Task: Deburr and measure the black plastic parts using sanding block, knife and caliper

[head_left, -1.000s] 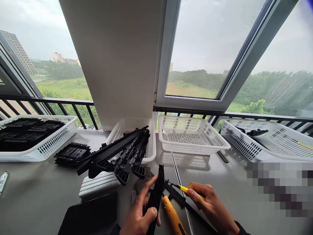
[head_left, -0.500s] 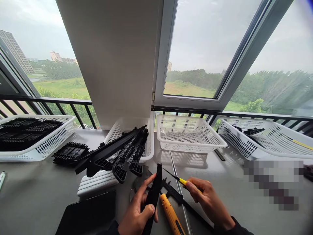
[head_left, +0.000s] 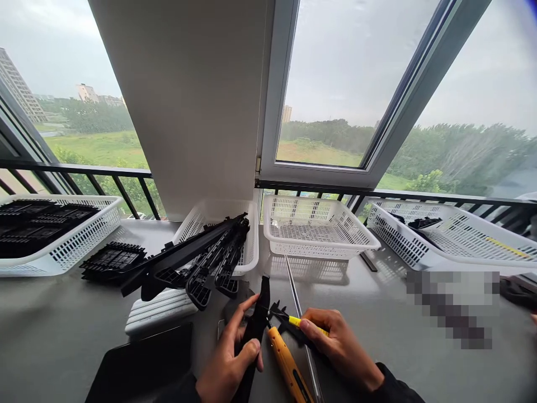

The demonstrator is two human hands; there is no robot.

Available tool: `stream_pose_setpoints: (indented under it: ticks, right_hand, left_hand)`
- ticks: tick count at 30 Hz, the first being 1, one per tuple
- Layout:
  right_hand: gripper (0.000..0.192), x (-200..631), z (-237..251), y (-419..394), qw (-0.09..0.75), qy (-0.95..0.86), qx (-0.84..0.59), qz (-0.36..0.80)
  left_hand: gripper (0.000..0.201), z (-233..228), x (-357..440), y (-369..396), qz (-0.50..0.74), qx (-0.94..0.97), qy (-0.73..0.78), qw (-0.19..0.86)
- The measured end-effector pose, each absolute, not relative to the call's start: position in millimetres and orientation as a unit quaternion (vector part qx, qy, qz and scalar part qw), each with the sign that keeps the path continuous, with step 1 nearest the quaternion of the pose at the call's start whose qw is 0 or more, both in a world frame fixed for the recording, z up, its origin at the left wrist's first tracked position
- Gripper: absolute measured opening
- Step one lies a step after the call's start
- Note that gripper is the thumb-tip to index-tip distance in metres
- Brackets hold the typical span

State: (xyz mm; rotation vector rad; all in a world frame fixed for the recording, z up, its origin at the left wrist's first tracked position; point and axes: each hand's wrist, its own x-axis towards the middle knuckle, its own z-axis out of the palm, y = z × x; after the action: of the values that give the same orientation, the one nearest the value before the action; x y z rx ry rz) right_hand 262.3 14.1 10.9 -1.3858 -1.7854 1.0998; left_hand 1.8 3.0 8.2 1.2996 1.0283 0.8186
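My left hand (head_left: 229, 358) grips a long black plastic part (head_left: 255, 327) and holds it upright over the grey table (head_left: 62, 336). My right hand (head_left: 338, 344) holds a thin yellow-handled tool (head_left: 300, 322), its dark tip resting against the side of the black part. An orange-yellow tool (head_left: 287, 366) lies on the table between my hands. A black caliper (head_left: 285, 316) lies under the thin tool.
A white basket (head_left: 247, 252) holds long black parts (head_left: 197, 257) jutting out. More white baskets (head_left: 321, 235) stand at centre, right (head_left: 444, 240) and left (head_left: 62, 246). A stack of black trays (head_left: 111, 260), a white ribbed block (head_left: 161, 310) and a dark tablet (head_left: 140, 366) lie at left.
My right hand has brought the thin tool leftward until its tip meets the black part. The view has shifted slightly right.
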Motion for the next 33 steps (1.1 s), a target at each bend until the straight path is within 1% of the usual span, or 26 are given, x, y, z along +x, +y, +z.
stream_pose_setpoints:
  ticks: [6,10,13,17,20,25,30,33]
  right_hand:
    - [0.061,266,5,16,0.335,-0.667,-0.55,0.375]
    - [0.061,275,2,20,0.374,-0.631,-0.586,0.344]
    - [0.062,278,4,22,0.399,-0.603,-0.59,0.36]
    - [0.064,273,10,19,0.365,-0.635,-0.548,0.403]
    - [0.064,267,15,16,0.343,-0.663,-0.521,0.415]
    - [0.065,266,20,16,0.353,-0.649,-0.536,0.408]
    - [0.064,268,21,15,0.338,-0.667,-0.514,0.42]
    - [0.063,268,19,15,0.33,-0.67,-0.522,0.412]
  left_hand:
    - [0.079,4,-1,5,0.352,0.569,0.439,0.6]
    - [0.09,-14,-1,5,0.348,0.544,0.421,0.637]
    - [0.098,-20,1,6,0.332,0.514,0.437,0.659]
    - [0.106,-14,3,7,0.323,0.504,0.448,0.664]
    - [0.103,-9,3,5,0.344,0.49,0.453,0.66]
    - [0.097,-5,4,2,0.362,0.479,0.473,0.645]
    - [0.096,-2,4,2,0.366,0.475,0.476,0.643]
    - [0.09,-1,3,2,0.371,0.484,0.471,0.637]
